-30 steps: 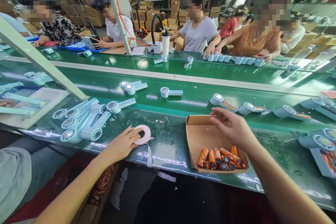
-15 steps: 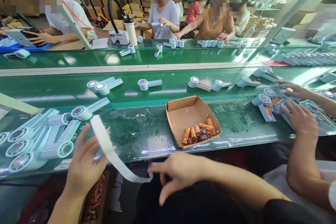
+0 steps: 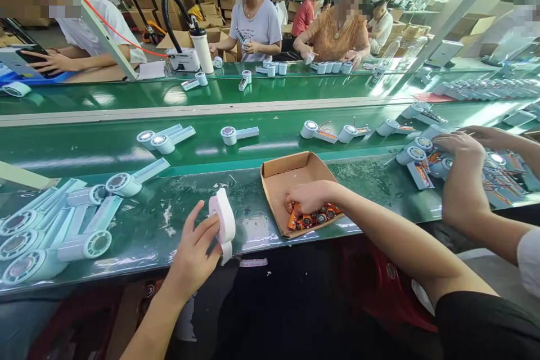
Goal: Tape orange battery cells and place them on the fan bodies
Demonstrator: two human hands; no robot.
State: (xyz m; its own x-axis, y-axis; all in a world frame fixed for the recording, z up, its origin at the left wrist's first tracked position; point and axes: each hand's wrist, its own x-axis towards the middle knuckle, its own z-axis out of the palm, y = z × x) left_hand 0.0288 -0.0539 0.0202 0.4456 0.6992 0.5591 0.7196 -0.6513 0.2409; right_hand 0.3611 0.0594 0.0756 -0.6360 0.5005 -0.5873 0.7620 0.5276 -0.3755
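Note:
My left hand holds a roll of white tape above the near edge of the bench, with fingers through its core. A short loose end of tape hangs below the roll. My right hand reaches into a shallow cardboard box, its fingers bent down onto an orange battery at the left of the pile. Several more orange batteries with dark ends lie beside it in the box. The fingertips are partly hidden.
Light-blue handheld fan bodies are piled at the left. Others stand on the green conveyor. At the right, a co-worker's hands work over wired fan parts. More people sit across the line, near a white bottle.
My right hand has moved from the loose tape end into the box of batteries. My left hand has shifted right with the tape roll, and the long drawn-out strip no longer shows.

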